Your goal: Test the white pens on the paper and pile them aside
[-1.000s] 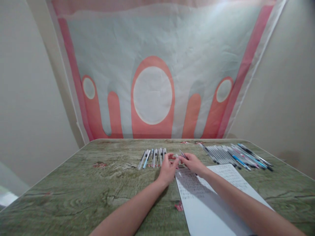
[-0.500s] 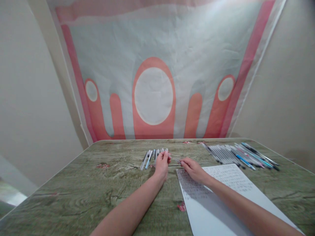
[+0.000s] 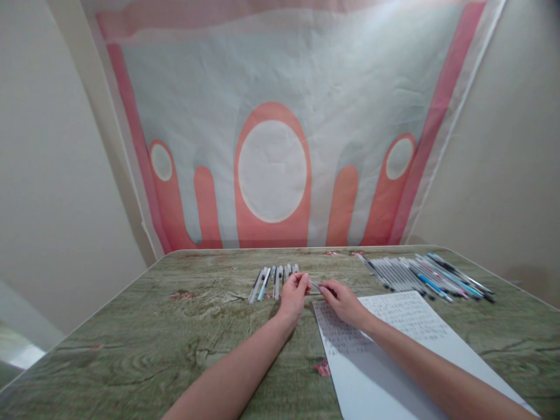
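Grey pen [image 3: 314, 285] is pinched by left hand [image 3: 293, 298] and right hand [image 3: 344, 301], seemingly unfinished; small pen row [image 3: 265, 284] and larger pen spread [image 3: 429, 282] are laid out.

A patterned sheet [image 3: 280, 70] hangs behind the table [image 3: 131, 350].

Right hand [image 3: 343, 302] pinches slim pen [image 3: 315, 285], left hand [image 3: 293, 296] at its tip; written paper [image 3: 363, 385] below right forearm [image 3: 420, 366].

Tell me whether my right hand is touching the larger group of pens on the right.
Apart. The head view shows a strip of tabletop between the right hand and the larger group of pens.
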A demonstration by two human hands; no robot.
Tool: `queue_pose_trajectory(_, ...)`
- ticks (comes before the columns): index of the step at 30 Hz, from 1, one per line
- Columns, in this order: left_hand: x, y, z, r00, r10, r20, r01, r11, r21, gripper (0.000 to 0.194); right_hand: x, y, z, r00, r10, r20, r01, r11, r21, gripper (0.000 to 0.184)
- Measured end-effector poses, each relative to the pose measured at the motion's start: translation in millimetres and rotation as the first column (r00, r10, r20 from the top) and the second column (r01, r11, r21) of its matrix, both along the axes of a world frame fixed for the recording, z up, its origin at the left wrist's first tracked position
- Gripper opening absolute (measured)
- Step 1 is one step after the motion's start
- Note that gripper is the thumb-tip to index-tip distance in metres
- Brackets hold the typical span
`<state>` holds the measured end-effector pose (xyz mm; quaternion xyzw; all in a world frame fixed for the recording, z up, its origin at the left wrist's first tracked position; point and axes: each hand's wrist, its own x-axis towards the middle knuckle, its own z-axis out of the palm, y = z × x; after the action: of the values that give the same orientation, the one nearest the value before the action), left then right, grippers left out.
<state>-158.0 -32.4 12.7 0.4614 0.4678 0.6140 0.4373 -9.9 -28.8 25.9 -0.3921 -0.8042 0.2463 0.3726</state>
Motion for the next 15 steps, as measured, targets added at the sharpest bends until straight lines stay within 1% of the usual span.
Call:
queue_pose_trajectory(4, 1, -3, 3.3, 1.0, -0.008, -0.008, 0.008, 1.0, -0.001, 0.037, -1, -2, -2.2, 0.998, -0.023, -0.054, 0.021, 0.999, -0.031, 0.021)
queue_pose_trajectory(7, 0, -4, 5.2, 1.0, -0.011, -0.024, 0.012, 1.0, 0.014, 0.037, -2, -2, -3.9, 0.997, -0.026, -0.079, 0.023, 0.999, -0.027, 0.019)
queue_pose_trajectory(11, -2, -7, 8.3, 0.992, -0.008, -0.124, 0.02, 0.996, 0.091, 0.033, -3, -5, -2.8, 0.995, -0.027, -0.096, 0.028, 1.0, 0.003, 0.018)
queue_pose_trajectory(15, -2, -13, 13.1, 0.965, 0.053, -0.256, -0.015, 0.989, 0.147, 0.032, -5, -11, 0.4, 0.993, -0.029, -0.116, 0.032, 0.999, 0.023, 0.018)
